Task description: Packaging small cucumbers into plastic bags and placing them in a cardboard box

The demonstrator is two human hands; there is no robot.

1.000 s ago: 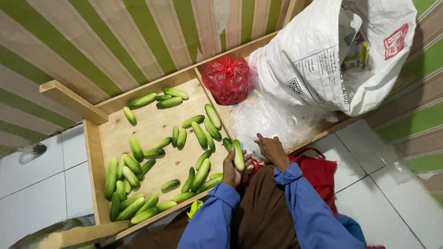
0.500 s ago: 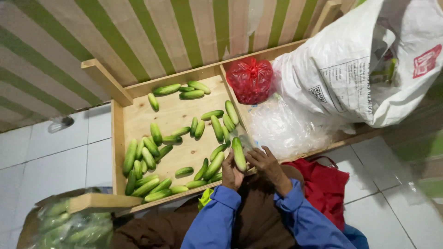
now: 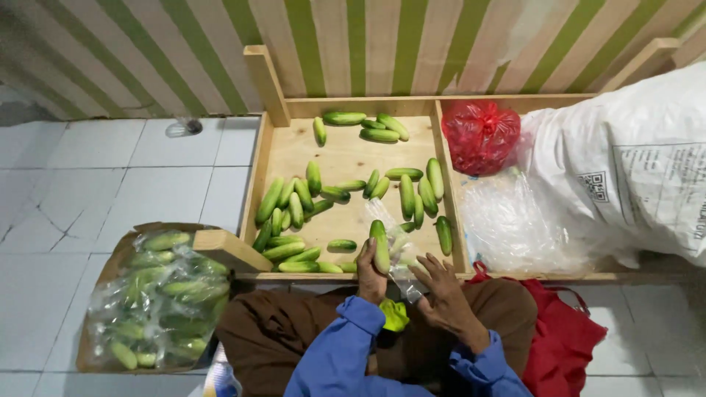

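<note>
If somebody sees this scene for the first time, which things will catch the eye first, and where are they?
The wooden tray scattered with green cucumbers fills the middle, against a green-striped wall. At its near edge the left hand holds one cucumber upright, while the right hand touches a clear plastic bag. A red bag glows in the right compartment, beside a big white sack.

A single head-worn camera supplies the only view. It looks steeply down from above the seated person's lap, facing forward toward the green-and-beige striped wall [image 3: 382, 44]. The near range covers both forearms in blue sleeves and the left hand [image 3: 370, 276] and right hand [image 3: 443, 290] at bottom centre. The shallow wooden tray [image 3: 273, 117] fills mid-frame; white floor tiles [image 3: 110, 169] occupy the left side.
</note>
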